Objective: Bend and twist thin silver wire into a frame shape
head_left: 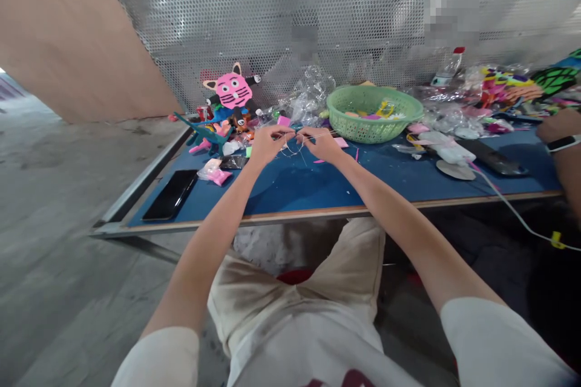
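Note:
Both hands meet over the blue tabletop (281, 190), fingertips almost touching. A thin pale string (290, 148) runs between them, with loose loops hanging below the fingers. My left hand (267, 142) pinches the string between thumb and fingers. Close beside it, my right hand (318, 140) is closed in a pinch on the same string. Small pink pieces (340, 142) lie just right of my right hand. Left of my left hand are a black packet (234, 162) and a clear bag with pink clay-like stuff (219, 176).
A green plastic basket (374, 130) with colourful pieces stands behind right. A pink cat-faced figure (233, 91) and a teal figure (211, 136) stand left. A black phone (171, 195) lies front left; a white cabled device (447, 148) lies right, near another person's wrist (565, 142).

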`<state>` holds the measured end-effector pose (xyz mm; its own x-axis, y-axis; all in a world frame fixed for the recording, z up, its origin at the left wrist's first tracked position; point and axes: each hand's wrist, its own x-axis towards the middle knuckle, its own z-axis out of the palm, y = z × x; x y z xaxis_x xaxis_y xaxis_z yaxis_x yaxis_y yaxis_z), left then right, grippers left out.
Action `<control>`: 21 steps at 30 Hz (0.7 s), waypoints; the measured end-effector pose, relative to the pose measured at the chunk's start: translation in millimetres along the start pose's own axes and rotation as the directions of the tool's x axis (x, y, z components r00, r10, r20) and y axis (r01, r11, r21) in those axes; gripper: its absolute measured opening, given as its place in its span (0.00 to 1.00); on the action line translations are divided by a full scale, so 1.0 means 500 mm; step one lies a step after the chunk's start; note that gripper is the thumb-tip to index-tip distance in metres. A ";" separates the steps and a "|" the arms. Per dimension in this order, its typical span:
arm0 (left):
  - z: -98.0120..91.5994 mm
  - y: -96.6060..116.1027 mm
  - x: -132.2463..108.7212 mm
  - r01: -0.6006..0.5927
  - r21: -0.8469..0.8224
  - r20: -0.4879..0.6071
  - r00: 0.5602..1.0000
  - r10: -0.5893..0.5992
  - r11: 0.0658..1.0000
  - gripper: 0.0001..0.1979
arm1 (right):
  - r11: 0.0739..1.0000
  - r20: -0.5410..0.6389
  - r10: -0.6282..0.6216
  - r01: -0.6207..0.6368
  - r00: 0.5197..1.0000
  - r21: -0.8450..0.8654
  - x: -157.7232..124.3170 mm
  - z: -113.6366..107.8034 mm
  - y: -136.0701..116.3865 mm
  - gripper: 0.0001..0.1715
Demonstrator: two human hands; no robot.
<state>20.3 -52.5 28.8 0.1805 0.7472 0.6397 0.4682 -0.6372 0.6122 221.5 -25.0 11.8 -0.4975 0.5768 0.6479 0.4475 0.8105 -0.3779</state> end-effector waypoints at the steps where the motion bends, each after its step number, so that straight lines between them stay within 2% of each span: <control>1: -0.001 0.001 0.000 0.001 0.008 -0.006 1.000 -0.001 1.000 0.12 | 1.000 -0.006 0.000 0.000 1.000 0.004 0.000 0.000 0.000 0.15; 10: -0.009 -0.002 0.000 -0.008 0.093 -0.026 1.000 0.010 0.996 0.11 | 0.995 0.003 -0.007 0.007 1.000 0.104 -0.001 0.000 0.009 0.13; 21: -0.007 -0.002 0.001 0.013 0.004 0.006 1.000 -0.013 1.000 0.10 | 0.988 -0.056 -0.043 0.050 0.998 0.143 0.003 0.001 0.008 0.11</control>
<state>16.9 -51.8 30.1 0.1791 0.7565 0.6290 0.4737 -0.6267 0.6187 222.1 -20.8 11.1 -0.4736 0.5351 0.6996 0.3108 0.8447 -0.4357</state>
